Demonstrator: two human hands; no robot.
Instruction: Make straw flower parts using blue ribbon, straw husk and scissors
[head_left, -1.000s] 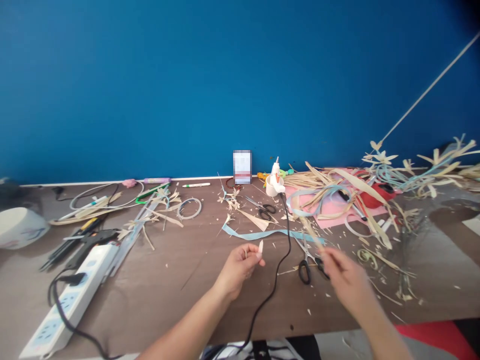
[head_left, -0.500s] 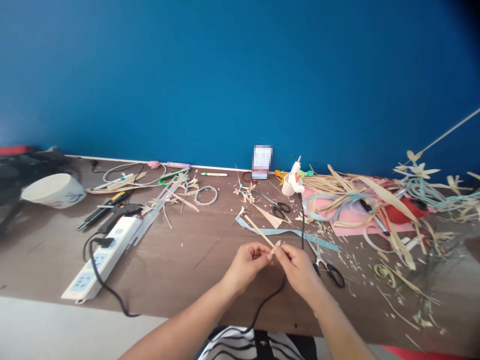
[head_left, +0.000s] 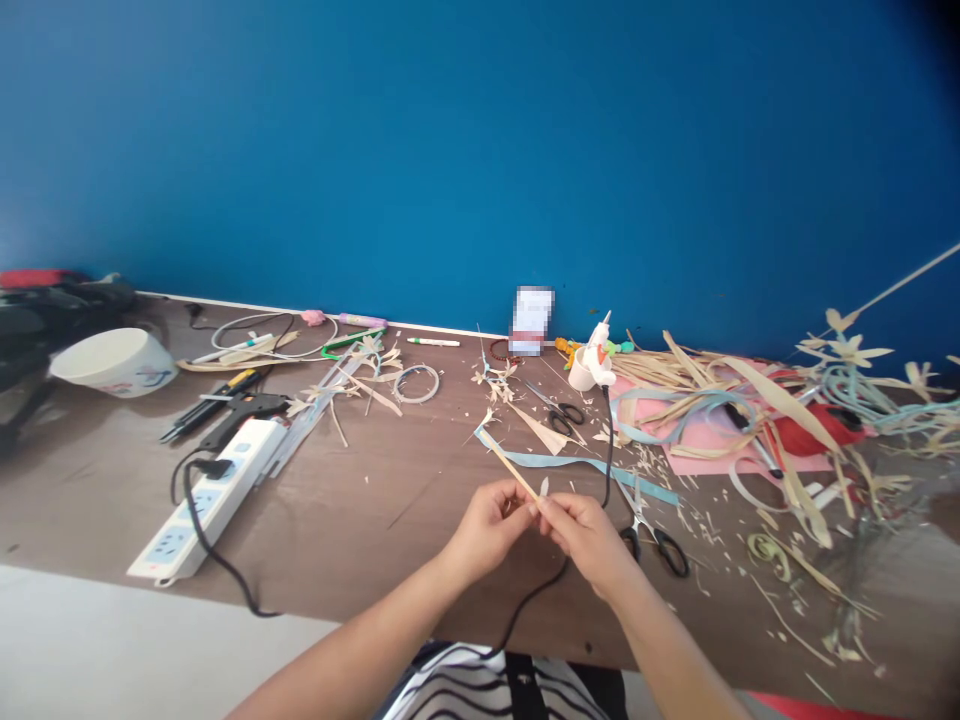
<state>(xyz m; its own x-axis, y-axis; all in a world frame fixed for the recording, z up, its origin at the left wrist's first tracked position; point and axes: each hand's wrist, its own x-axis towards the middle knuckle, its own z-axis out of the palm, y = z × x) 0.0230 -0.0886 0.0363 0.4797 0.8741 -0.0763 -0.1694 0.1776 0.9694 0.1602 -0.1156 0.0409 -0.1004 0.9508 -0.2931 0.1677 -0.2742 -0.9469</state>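
Both hands meet over the front middle of the brown table point(head_left: 360, 520). My left hand point(head_left: 484, 522) is closed, pinching a small pale petal-shaped piece point(head_left: 544, 487) whose tip sticks up between the hands. My right hand point(head_left: 589, 530) is closed on a thin pale straw strip point(head_left: 506, 460) that runs up and to the left from my fingers. The fingertips of the two hands touch. A black cord point(head_left: 607, 450) lies just behind and under my right hand.
Scissors point(head_left: 652, 530) lie right of my right hand, another pair point(head_left: 556, 410) further back. A white glue gun point(head_left: 592, 362) stands by a pink sheet point(head_left: 697, 435) under straw scraps. A power strip point(head_left: 206, 495), tools and a white bowl point(head_left: 112, 360) sit at the left.
My right hand came in from the scissors at the right with the strip and joined my left hand. The view turned left, bringing the bowl further in.
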